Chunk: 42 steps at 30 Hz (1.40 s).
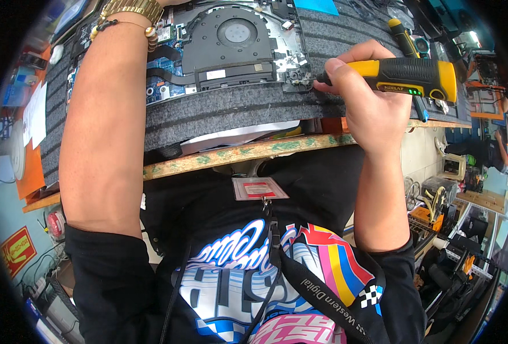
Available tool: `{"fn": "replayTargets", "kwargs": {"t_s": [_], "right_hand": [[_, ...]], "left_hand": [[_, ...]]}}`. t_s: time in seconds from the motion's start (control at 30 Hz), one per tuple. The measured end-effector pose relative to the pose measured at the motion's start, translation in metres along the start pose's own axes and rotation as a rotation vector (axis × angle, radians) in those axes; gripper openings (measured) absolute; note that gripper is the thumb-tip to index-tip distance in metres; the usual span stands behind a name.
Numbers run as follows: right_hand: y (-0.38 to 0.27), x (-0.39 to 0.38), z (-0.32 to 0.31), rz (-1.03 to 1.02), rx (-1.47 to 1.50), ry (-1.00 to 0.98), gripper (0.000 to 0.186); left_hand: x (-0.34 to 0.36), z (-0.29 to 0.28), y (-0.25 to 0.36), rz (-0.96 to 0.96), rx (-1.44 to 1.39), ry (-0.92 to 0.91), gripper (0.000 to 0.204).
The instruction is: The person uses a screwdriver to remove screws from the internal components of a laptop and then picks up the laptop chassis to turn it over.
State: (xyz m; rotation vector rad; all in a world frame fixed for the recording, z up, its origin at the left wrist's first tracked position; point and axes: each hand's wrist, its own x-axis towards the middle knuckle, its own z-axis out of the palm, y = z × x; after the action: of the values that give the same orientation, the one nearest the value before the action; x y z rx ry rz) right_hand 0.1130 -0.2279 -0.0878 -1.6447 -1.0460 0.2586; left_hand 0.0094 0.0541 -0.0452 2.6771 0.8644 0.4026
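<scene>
The likeliest trouble is a slip at the bare corner of the uncovered laptop (285,43), upper middle of the frame: if the electric screwdriver (417,77) leans over as far as it seems to, its bit could skid off and scratch small parts there. Too much torque might also strip a screw head. The left forearm crosses the laptop's left end, so its gold bracelet (131,7) could knock or snag parts near the blue circuit board (162,64).

The right hand (374,109) is curled round the screwdriver, thumb and fingertips pinching near its nose, which points at the laptop's lower right corner; whether the bit is seated cannot be told. The left hand (174,2) is nearly all cut off by the top edge, so its grip and contact cannot be told.

The laptop lies on a ridged grey mat (237,109) over the counter (237,156).
</scene>
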Motion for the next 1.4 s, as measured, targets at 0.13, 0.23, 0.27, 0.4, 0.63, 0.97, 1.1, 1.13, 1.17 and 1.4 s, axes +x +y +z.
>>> {"fn": "replayTargets", "kwargs": {"t_s": [0.13, 0.23, 0.27, 0.4, 0.63, 0.97, 1.1, 1.13, 1.17, 1.4], "right_hand": [[0.0, 0.001, 0.0, -0.021, -0.057, -0.006, 0.007], [0.001, 0.003, -0.002, -0.001, -0.015, -0.029, 0.007], [0.002, 0.003, -0.002, -0.003, -0.018, -0.03, 0.007], [0.003, 0.003, -0.002, 0.0, -0.015, -0.028, 0.007], [0.003, 0.002, -0.001, -0.007, -0.035, -0.032, 0.007], [0.005, 0.005, 0.006, -0.002, 0.025, 0.046, 0.013], [-0.002, 0.005, 0.001, -0.006, -0.113, -0.047, 0.008], [-0.003, 0.005, 0.001, -0.009, -0.114, -0.045, 0.008], [-0.003, 0.005, 0.001, 0.002, -0.093, -0.049, 0.008], [-0.004, 0.008, 0.006, 0.022, -0.036, 0.013, 0.014]], "left_hand": [[0.002, 0.001, 0.0, 0.011, 0.008, -0.016, 0.083], [0.002, 0.0, 0.001, 0.006, 0.01, -0.036, 0.083], [0.003, 0.0, 0.001, 0.003, 0.013, -0.038, 0.083], [0.003, 0.004, -0.002, 0.007, 0.023, -0.019, 0.083], [0.002, 0.002, 0.001, 0.004, 0.028, -0.03, 0.081], [0.003, 0.002, -0.001, 0.002, 0.018, -0.033, 0.081], [0.002, 0.003, -0.004, 0.003, 0.028, -0.004, 0.083], [0.002, 0.002, -0.004, 0.003, 0.023, -0.024, 0.083], [0.002, 0.001, -0.003, 0.003, 0.017, -0.044, 0.083], [0.004, 0.004, -0.005, -0.007, 0.004, -0.028, 0.084]]}}
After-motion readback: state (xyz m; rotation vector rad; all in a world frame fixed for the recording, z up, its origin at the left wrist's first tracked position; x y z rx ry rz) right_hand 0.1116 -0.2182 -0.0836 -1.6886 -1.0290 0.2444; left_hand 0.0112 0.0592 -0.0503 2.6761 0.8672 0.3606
